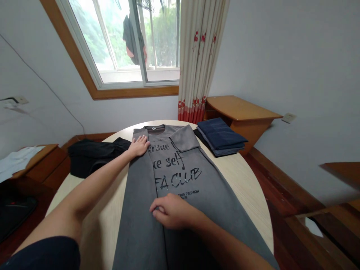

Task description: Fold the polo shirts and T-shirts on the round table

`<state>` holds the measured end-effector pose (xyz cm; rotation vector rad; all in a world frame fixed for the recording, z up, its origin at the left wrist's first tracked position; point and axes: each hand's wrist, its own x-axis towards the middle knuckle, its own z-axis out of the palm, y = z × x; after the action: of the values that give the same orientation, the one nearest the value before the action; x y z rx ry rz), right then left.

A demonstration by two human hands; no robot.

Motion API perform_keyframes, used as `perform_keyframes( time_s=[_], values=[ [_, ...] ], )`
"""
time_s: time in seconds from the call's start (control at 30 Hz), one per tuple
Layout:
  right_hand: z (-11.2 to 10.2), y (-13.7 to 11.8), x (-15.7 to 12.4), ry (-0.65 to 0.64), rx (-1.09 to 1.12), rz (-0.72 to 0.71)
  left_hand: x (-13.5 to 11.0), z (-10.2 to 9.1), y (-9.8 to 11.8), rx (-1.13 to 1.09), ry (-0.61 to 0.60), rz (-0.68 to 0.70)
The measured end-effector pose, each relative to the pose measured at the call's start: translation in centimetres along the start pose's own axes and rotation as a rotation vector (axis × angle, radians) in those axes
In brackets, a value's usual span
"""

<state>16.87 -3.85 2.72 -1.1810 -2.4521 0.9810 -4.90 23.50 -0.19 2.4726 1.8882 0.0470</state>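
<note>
A grey shirt (180,176) with dark lettering lies lengthwise on the round table, collar at the far end. Its left side is folded inward as a long strip (140,195) that covers the start of the printed words. On the right, a short sleeve (185,138) lies over the chest. My left hand (139,146) rests flat on the folded strip near the shoulder, fingers extended. Lower down, my right hand (174,210) is over the strip's inner edge with its fingers curled in; nothing shows in them. Whether it touches the cloth I cannot tell.
Black folded clothing (95,153) lies at the left of the pale round table (253,187). A stack of dark folded clothes (221,135) sits at the back right. Behind are a wooden desk (242,107), a curtain (201,56) and a window (160,41).
</note>
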Motion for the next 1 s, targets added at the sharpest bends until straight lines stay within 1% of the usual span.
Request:
perform_keyframes(
  time_s=[0.07, 0.13, 0.2, 0.27, 0.33, 0.43, 0.5, 0.57, 0.63, 0.7, 0.77, 0.8, 0.83, 0.9, 0.93, 1.0],
  values=[
    [-0.3, 0.1, -0.1, 0.067, 0.071, -0.021, -4.7, 1.0, 1.2, 0.009, 0.036, 0.075],
    [-0.6, 0.6, 0.0, 0.169, 0.128, -0.031, -9.7, 2.0, 2.2, 0.006, 0.068, 0.149],
    [-0.8, 1.3, 0.1, 0.251, 0.157, -0.049, -14.6, 2.8, 3.1, -0.026, 0.069, 0.186],
    [-0.9, 2.2, 0.3, 0.303, 0.168, -0.072, -19.2, 3.2, 4.2, -0.055, 0.067, 0.239],
    [-0.9, 3.1, 0.5, 0.340, 0.170, -0.088, -23.4, 3.1, 5.4, -0.075, 0.059, 0.300],
    [-1.0, 4.3, 0.7, 0.387, 0.168, -0.078, -29.1, 2.5, 7.5, -0.099, 0.025, 0.401],
    [-0.9, 5.1, 0.9, 0.418, 0.168, -0.066, -32.4, 1.9, 8.9, -0.121, -0.008, 0.465],
    [-0.8, 5.9, 1.1, 0.447, 0.165, -0.057, -35.1, 1.0, 10.3, -0.133, -0.066, 0.507],
    [-0.7, 6.5, 1.2, 0.471, 0.150, -0.052, -37.2, -0.1, 11.5, -0.135, -0.145, 0.538],
    [-0.9, 6.8, 1.1, 0.488, 0.112, -0.036, -38.7, -1.5, 12.6, -0.148, -0.215, 0.584],
    [-1.5, 6.9, 0.4, 0.493, 0.039, 0.028, -39.5, -3.4, 13.5, -0.197, -0.243, 0.640],
    [-2.0, 6.9, -0.1, 0.495, -0.013, 0.087, -39.5, -4.4, 13.8, -0.237, -0.249, 0.667],
    [-2.6, 6.9, -0.8, 0.497, -0.074, 0.160, -39.3, -5.5, 14.1, -0.283, -0.259, 0.689],
    [-4.1, 7.1, -2.7, 0.519, -0.215, 0.321, -38.2, -7.4, 14.5, -0.393, -0.292, 0.715],
    [-4.8, 7.4, -3.7, 0.540, -0.291, 0.401, -37.2, -8.2, 14.6, -0.449, -0.304, 0.719],
    [-6.1, 8.3, -6.1, 0.588, -0.431, 0.569, -34.8, -9.0, 14.7, -0.553, -0.276, 0.708]
  ],
)
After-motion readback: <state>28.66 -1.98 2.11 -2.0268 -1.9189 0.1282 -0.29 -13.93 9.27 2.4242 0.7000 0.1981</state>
